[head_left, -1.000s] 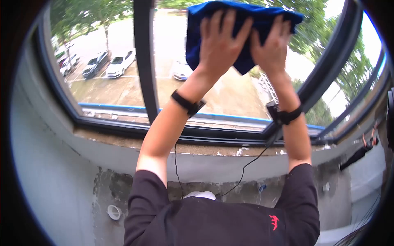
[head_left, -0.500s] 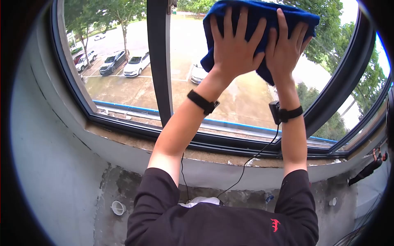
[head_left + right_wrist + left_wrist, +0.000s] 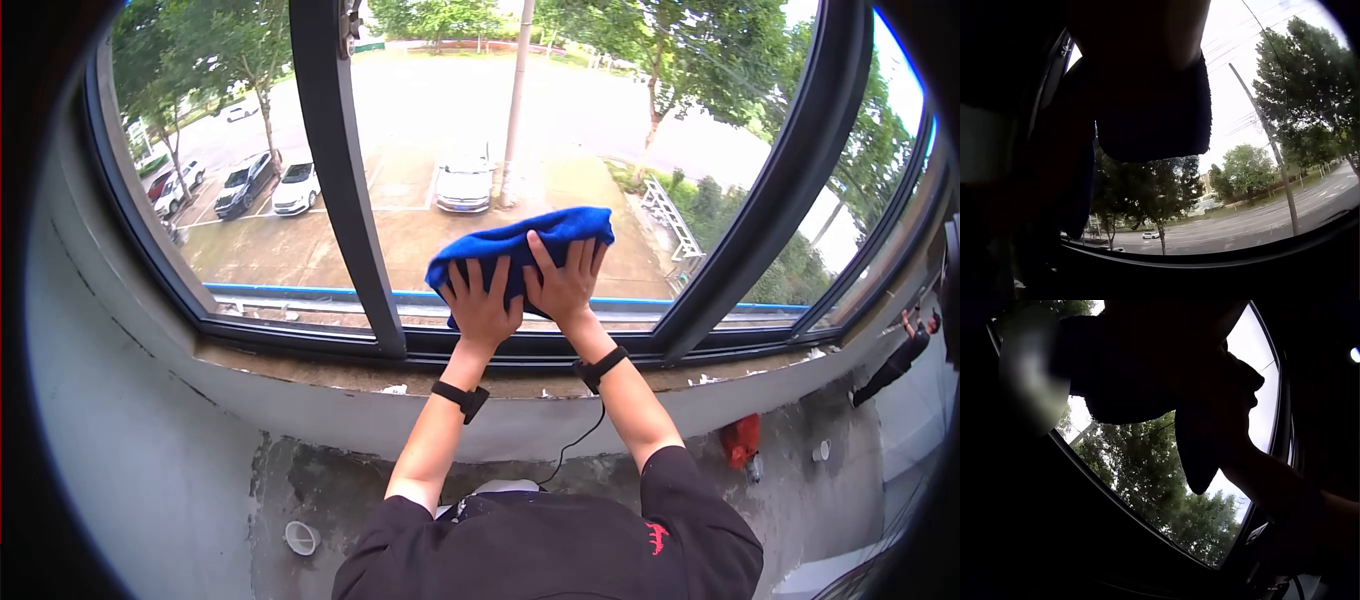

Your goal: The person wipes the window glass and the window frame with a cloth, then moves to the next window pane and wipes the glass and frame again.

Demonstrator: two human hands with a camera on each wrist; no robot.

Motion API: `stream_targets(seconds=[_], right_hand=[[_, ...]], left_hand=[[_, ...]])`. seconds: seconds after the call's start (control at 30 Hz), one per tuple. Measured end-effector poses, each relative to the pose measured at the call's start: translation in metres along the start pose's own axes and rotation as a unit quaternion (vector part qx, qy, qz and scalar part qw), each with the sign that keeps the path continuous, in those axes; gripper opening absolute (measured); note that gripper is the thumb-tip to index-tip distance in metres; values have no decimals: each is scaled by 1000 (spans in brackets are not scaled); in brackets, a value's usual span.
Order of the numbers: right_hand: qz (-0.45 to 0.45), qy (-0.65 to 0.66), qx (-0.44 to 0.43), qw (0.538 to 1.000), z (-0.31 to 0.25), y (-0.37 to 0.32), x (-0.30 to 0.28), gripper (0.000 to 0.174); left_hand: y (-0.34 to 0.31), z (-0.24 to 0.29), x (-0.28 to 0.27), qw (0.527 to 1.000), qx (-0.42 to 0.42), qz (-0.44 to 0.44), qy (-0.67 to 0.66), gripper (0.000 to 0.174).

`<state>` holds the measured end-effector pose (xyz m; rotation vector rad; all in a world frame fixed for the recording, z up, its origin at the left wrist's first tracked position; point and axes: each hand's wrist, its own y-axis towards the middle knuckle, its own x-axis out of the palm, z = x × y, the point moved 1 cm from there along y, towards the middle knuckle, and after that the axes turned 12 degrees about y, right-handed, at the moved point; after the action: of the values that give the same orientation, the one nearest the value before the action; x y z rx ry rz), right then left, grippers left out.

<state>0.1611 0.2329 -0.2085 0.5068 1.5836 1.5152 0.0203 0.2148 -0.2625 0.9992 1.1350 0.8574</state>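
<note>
A blue cloth [image 3: 490,242] lies against the lower part of the window glass [image 3: 420,110], its top edge folded over. My left hand [image 3: 484,312] presses on the left part of the cloth, fingers spread and mostly straight. Beside it, my right hand [image 3: 566,285] presses the right part with its fingers extended. Both thumbs are close together over the middle of the cloth. Against the bright glass, the cloth shows as a dark shape [image 3: 1154,137] in the right wrist view, and in the left wrist view the hands and cloth are mostly in shadow.
A dark window frame post [image 3: 340,190] stands left of the hands, and another slanted post [image 3: 765,190] rises at right. Below runs a rough sill [image 3: 300,368]. A white bucket [image 3: 301,538] and a red bag [image 3: 741,440] are on the floor. Another person [image 3: 905,355] stands far right.
Both hands have moved down the glass with the cloth, from near the top of the view to just above the bottom frame. A red bag has come into view on the floor.
</note>
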Motion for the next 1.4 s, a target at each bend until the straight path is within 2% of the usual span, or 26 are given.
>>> stream_targets(seconds=[0.07, 0.13, 0.33, 0.37, 0.43, 0.47, 0.53, 0.77, 0.8, 0.9, 0.97, 1.0, 1.07, 1.1, 1.13, 1.23, 1.4], right_hand=[[-6, 9, -5, 1000, 1, 32, -12, 55], [21, 16, -13, 1000, 3, 76, -26, 55], [161, -7, -20, 987, 13, 204, -56, 49], [199, -19, -33, 979, 18, 220, -55, 53], [207, -31, -31, 977, 19, 231, -55, 54], [207, -33, -25, 977, 16, 229, -56, 53], [199, -26, -12, 980, 9, 212, -51, 52], [120, 8, 55, 991, -10, 108, -19, 50], [121, 6, 57, 991, -10, 89, -13, 50], [102, 15, 80, 991, -11, 27, 6, 53], [63, 13, 91, 994, -11, -14, 15, 55], [65, 12, 91, 994, -11, -25, 16, 55], [56, 10, 94, 994, -6, -38, 18, 53], [58, 18, 75, 995, -5, -21, 10, 52], [40, 24, 44, 998, 1, -2, 0, 54], [50, 16, -7, 999, 14, 91, -36, 55], [173, -23, -71, 982, 28, 239, -74, 49]], left_hand=[[26, -2, -5, 1000, 7, 16, 5, 62], [76, 1, -23, 997, 19, 68, 14, 58], [235, 8, -70, 976, 110, 188, 8, 62], [251, 9, -74, 972, 114, 205, 12, 62], [263, 10, -75, 969, 112, 220, 20, 63], [259, 9, -74, 968, 115, 224, 25, 63], [238, 6, -67, 980, 89, 163, 68, 57], [124, 1, -16, 986, 13, 148, 70, 49], [104, 0, -10, 988, 28, 134, 65, 51], [39, 5, 9, 996, -3, 81, 40, 49], [-4, 5, 23, 998, -9, 51, 35, 52], [-11, 5, 19, 998, -8, 51, 34, 52], [-14, 1, 16, 999, 14, -34, 32, 58], [-1, -2, 10, 998, 35, -33, 36, 65], [13, -2, 6, 998, 33, -34, 38, 65], [101, 7, -20, 997, 57, 42, 43, 70], [261, 25, -69, 977, 101, 179, 49, 73]])
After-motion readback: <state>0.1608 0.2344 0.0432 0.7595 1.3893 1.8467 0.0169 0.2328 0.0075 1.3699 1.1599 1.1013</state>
